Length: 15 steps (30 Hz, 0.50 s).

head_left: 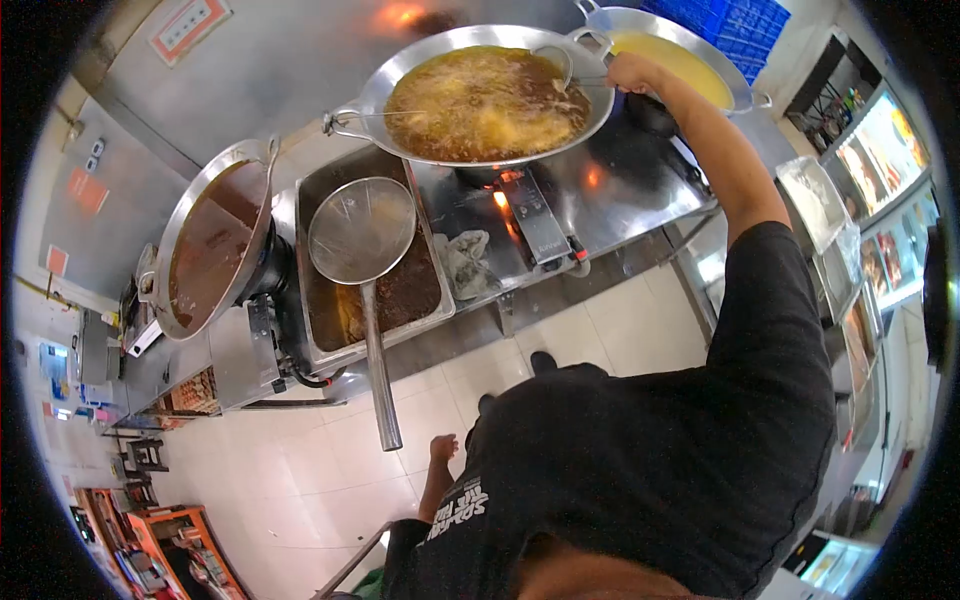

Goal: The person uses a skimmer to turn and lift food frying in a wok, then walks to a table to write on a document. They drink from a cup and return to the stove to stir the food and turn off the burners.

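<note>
The right hand [635,72] is closed round the handle of a wire skimmer [556,66] dipped in the bubbling oil of the wok [385,90] on the lit burner, at the wok's rim. The left hand [443,447] hangs at the hip, fingers slack and empty, well apart from the wok; a big strainer [362,230] rests across the tray [305,250] beside it

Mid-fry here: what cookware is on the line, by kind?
Woks: 3 (frying wok, yellow wok, brown wok)
Trays: 1 (tray)
Skimmers: 2 (big skimmer on the tray, small skimmer in the right hand)
Rags: 1 (rag)
Total: 7
</note>
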### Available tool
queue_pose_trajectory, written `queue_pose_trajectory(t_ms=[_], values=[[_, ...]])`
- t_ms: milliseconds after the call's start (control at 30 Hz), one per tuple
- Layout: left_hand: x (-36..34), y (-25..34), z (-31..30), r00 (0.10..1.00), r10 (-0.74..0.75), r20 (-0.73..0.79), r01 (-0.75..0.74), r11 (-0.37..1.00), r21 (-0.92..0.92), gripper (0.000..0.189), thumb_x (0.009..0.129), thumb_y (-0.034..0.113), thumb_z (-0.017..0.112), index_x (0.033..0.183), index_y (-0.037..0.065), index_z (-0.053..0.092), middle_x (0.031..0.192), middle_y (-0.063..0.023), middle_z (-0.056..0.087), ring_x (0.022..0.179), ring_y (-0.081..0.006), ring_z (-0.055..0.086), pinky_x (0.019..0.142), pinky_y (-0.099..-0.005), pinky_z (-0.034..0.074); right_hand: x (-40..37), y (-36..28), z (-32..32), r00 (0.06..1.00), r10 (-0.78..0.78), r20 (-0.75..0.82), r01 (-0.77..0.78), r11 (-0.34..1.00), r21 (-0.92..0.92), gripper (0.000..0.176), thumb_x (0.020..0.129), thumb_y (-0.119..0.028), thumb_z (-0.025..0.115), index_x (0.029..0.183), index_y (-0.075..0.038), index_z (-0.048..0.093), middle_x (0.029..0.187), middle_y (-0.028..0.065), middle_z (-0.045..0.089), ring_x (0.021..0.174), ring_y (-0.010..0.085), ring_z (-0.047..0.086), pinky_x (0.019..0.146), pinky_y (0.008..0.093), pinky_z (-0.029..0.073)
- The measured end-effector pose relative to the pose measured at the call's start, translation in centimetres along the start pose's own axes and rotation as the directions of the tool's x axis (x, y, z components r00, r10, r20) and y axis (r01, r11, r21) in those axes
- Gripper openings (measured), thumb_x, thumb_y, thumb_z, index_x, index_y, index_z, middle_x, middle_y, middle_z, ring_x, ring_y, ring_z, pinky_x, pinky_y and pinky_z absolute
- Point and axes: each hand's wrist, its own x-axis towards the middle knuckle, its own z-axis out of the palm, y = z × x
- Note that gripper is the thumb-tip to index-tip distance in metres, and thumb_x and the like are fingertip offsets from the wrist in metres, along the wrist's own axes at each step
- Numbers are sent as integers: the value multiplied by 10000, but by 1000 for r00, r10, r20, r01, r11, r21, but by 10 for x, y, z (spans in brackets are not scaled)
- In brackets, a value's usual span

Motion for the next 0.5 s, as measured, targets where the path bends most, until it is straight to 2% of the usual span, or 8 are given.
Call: queue_pose_trajectory(t_ms=[67, 133, 167, 200, 267, 333, 400, 500], values=[[-2, -7, 22, 996, 8, 84, -41, 917, 397, 189, 819, 204, 493, 949, 124, 605, 692, -25, 637, 552, -130, 606, 511, -315, 493, 29, 11, 7, 998, -18, 55, 8, 986, 167, 187, 763, -234, 573, 690, -64, 599, 486, 10, 452, 355, 117, 359, 336, 289, 287], [-27, -1, 32, 996, -58, 66, 60, 998, -36, 209, 841, 204, 474, 995, 133, 597, 702, -33, 633, 555, -134, 594, 487, -307, 467, 52, 13, 12, 991, -98, 86, 74, 965, 253, 167, 731, -170, 593, 614, -55, 566, 459, 24, 448, 335, 114, 364, 320, 269, 275], [-32, -1, 47, 989, -143, 37, 143, 990, 22, 260, 819, 308, 482, 948, 127, 616, 708, -74, 635, 643, -205, 612, 552, -352, 472, 60, 11, 12, 985, -139, 102, 104, 949, 299, 173, 715, -139, 603, 576, -51, 549, 446, 30, 446, 325, 112, 366, 312, 259, 269], [-37, 0, 59, 974, -228, 7, 227, 971, 76, 341, 796, 411, 490, 902, 121, 636, 714, -116, 638, 731, -276, 630, 617, -397, 477, 67, 8, 10, 980, -147, 131, 99, 943, 317, 112, 741, -145, 593, 690, -47, 572, 462, 18, 444, 334, 102, 355, 317, 254, 263], [-52, 2, 82, 973, -226, -46, 229, 971, 75, 295, 788, 352, 512, 920, 116, 630, 738, -102, 644, 727, -271, 632, 604, -388, 483, 75, 4, 13, 968, -155, 200, 74, 930, 361, 179, 791, -159, 573, 917, -40, 616, 494, -7, 440, 352, 81, 335, 328, 244, 251], [-68, 9, 103, 991, 1, -131, 15, 993, 119, 258, 779, 293, 534, 938, 110, 624, 762, -89, 651, 722, -267, 634, 591, -380, 489, 69, -8, 11, 950, -181, 255, 55, 900, 433, 222, 795, -135, 575, 989, -28, 596, 496, -8, 440, 352, 71, 332, 327, 230, 245], [-74, 18, 114, 988, 42, -150, -25, 993, 112, 234, 770, 234, 556, 956, 105, 618, 786, -75, 658, 717, -263, 636, 577, -371, 495, 76, -16, 13, 928, -216, 302, 35, 861, 507, 241, 796, -126, 580, 1014, -24, 587, 496, -10, 437, 352, 61, 327, 327, 219, 240], [-64, 31, 119, 977, -165, -134, 168, 986, 10, 213, 782, 234, 564, 922, 84, 621, 722, -64, 651, 618, -233, 624, 515, -349, 478, 92, -23, 24, 895, -287, 340, 18, 787, 617, 191, 799, -135, 586, 959, -30, 587, 491, -17, 424, 353, 47, 315, 328, 210, 236]])
